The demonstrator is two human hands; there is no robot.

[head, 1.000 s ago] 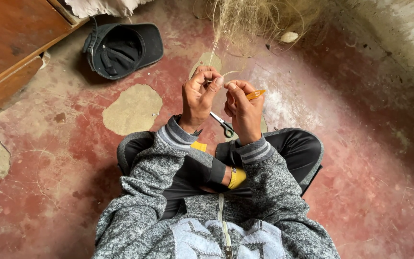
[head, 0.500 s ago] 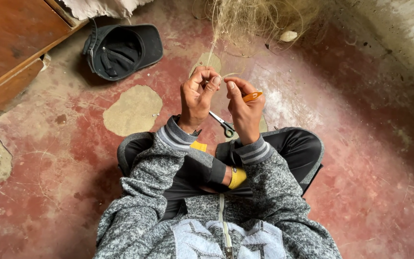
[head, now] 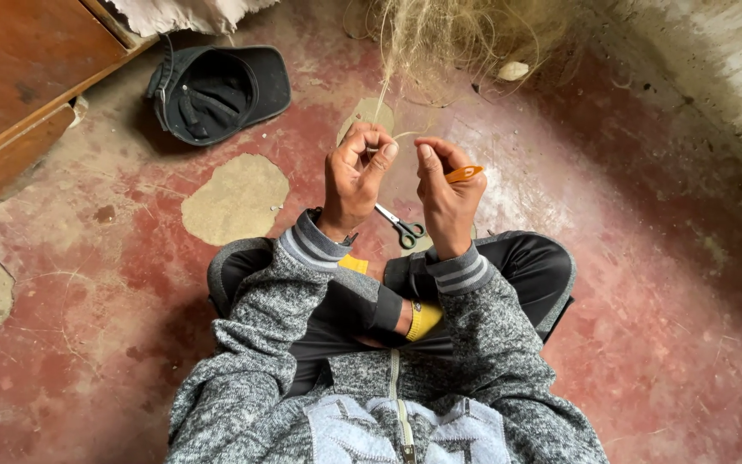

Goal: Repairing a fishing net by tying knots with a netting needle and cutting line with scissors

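I sit cross-legged on a red floor. My left hand [head: 355,176] pinches thin pale fibre strands between thumb and fingers. My right hand [head: 445,193] is raised beside it, gripping a small orange tool [head: 464,174] that sticks out to the right, and it also touches the strands. The strands run up to a tangled bundle of pale fibre [head: 440,34] on the floor ahead. A pair of small scissors [head: 401,227] lies on the floor between and below my hands.
A dark cap [head: 216,90] lies upside down at the upper left. A wooden cabinet [head: 19,77] fills the left corner. A pale wall [head: 714,69] rises at the right. The red floor has pale worn patches [head: 235,199].
Both hands have shifted slightly lower and a little apart while working the strands. The orange tool stays in my right hand.
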